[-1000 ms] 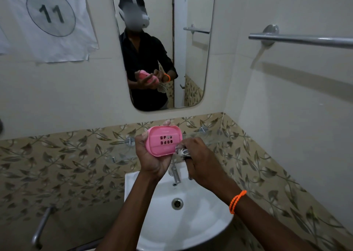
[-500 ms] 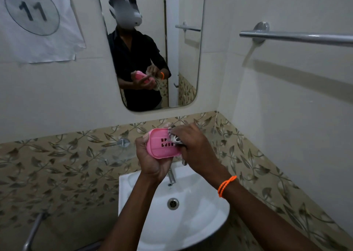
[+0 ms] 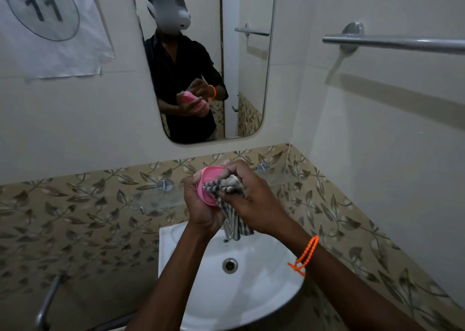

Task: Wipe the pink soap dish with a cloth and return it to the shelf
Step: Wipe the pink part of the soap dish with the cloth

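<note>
hands: both raised together over the far edge of the basin, touching each other around the dish and cloth
left hand [image 3: 201,205]: clenched around the pink soap dish [image 3: 210,179], gripping it from the left and from below, thumb side toward the camera
right hand [image 3: 251,200]: clenched on the striped cloth [image 3: 226,187], pressing a bunched wad of it against the right side of the dish; a tail of cloth hangs down between the wrists
dish position: held in the air, not on any surface, just left of the right hand and just above the left palm
dish axis: tilted, its long axis running roughly up and down with the rim turned right toward the cloth; the far end is hidden by the right fingers
nearer hand: the left hand carries the dish, so the return to the shelf falls to it; the right hand only needs to draw the cloth away to the right
shelf [image 3: 161,200]: a clear glass shelf on the patterned tile band, beyond and just left of the hands, at about their height
judged move: wiping looks under way; the dish must then be levelled and carried a little far and left
basin [image 3: 251,293]: white, below the hands
wristband [image 3: 305,255]: orange, on the right wrist
</note>
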